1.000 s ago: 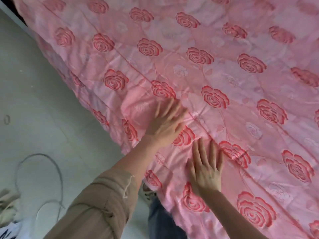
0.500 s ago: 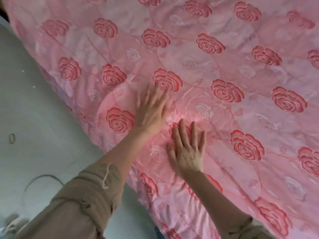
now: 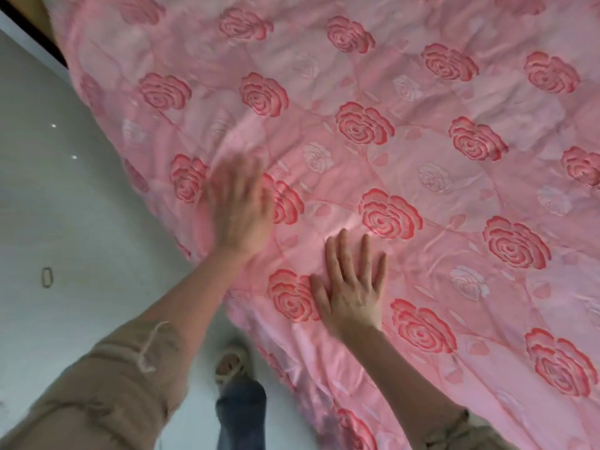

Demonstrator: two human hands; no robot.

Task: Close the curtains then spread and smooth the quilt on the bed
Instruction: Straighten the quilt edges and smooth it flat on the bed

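Pins the quilt — spread from 11 to 5 o'clock — with the right hand flat at 6, grasping nothing, while stroking wrinkles edgeward with the equally unclenched left hand at 9.

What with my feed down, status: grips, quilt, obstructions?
Left grip open, blurred. Right grip open, flat on quilt. Quilt spread, lightly creased. No obstruction seen.

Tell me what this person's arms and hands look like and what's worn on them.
Both hands are bare, no gloves. The right hand shows no ring or watch; the left hand is too blurred to tell. The left sleeve is tan, bunched in folds above the wrist, with a pale loose thread hanging from its hem. The right sleeve is the same tan, pushed up.
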